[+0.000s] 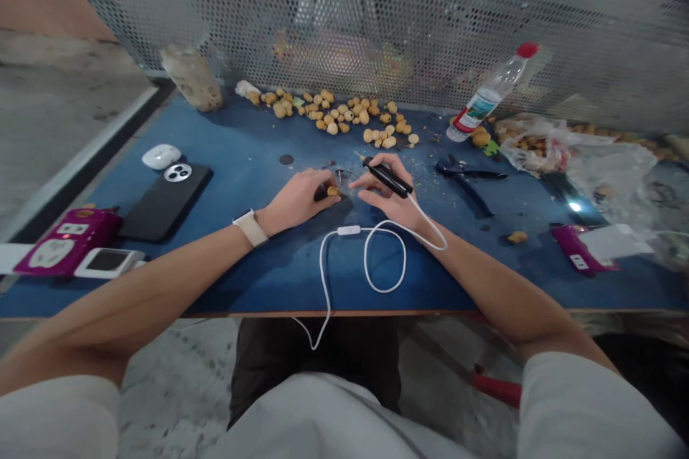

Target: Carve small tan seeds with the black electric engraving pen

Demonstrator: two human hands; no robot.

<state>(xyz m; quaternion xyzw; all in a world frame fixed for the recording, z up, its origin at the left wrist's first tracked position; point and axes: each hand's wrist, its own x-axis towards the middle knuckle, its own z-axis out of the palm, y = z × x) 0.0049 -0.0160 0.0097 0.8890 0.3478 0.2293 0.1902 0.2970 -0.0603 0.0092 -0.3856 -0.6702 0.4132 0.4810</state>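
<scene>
In the middle of the blue table, my left hand (pixel 301 199) is closed round a small tan gourd (pixel 334 191). A black piece (pixel 321 192) shows beside the gourd under my fingers; what it is I cannot make out. Just to the right, my right hand (pixel 395 197) grips a black pen-shaped rotary tool (pixel 388 177), its thin tip pointing up and left, apart from the gourd. From the tool's rear a white cable (pixel 385 291) with an inline switch (pixel 349 230) loops across the table and over the front edge. Small metal bits (pixel 339 176) lie between my hands.
Several small gourds (pixel 364 116) lie along the perforated metal screen (pixel 242 7). Blue-handled pliers (pixel 466 186), a plastic bottle (pixel 487 102) and a plastic bag (pixel 543 143) are on the right. A phone (pixel 166 204), white case (pixel 161 155) and purple power strip (pixel 67 240) are left.
</scene>
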